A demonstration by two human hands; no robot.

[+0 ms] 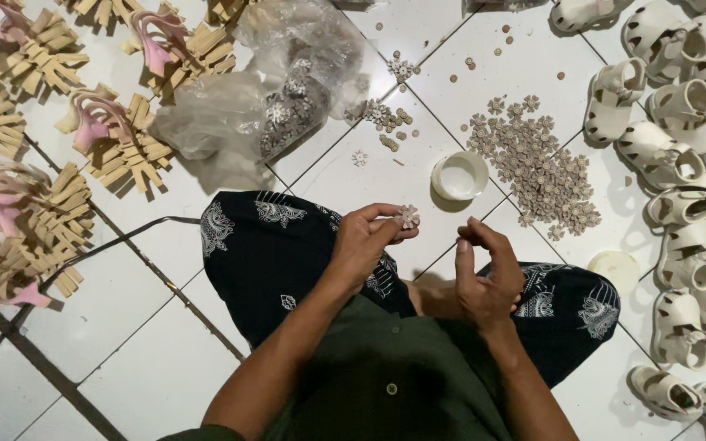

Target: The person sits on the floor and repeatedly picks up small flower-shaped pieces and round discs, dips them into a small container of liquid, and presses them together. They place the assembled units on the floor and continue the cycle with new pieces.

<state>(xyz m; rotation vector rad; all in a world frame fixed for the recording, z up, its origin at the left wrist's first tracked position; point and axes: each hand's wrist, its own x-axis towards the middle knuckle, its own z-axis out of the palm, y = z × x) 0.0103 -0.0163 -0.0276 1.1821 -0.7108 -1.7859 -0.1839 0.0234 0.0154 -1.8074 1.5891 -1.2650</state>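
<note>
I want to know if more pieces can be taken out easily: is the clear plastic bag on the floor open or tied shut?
Cannot tell. The clear plastic bag lies crumpled on the tiled floor, small pieces showing through it, but its mouth is not visible.

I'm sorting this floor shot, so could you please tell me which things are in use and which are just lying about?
In use: left hand, flower piece, right hand.
Lying about: loose flower pieces, white cup, plastic bag, white sandals, tan straps.

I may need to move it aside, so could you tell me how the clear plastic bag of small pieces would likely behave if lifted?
The clear plastic bag looks crumpled and thin, so probably floppy. Its open mouth may spill pieces.
</note>
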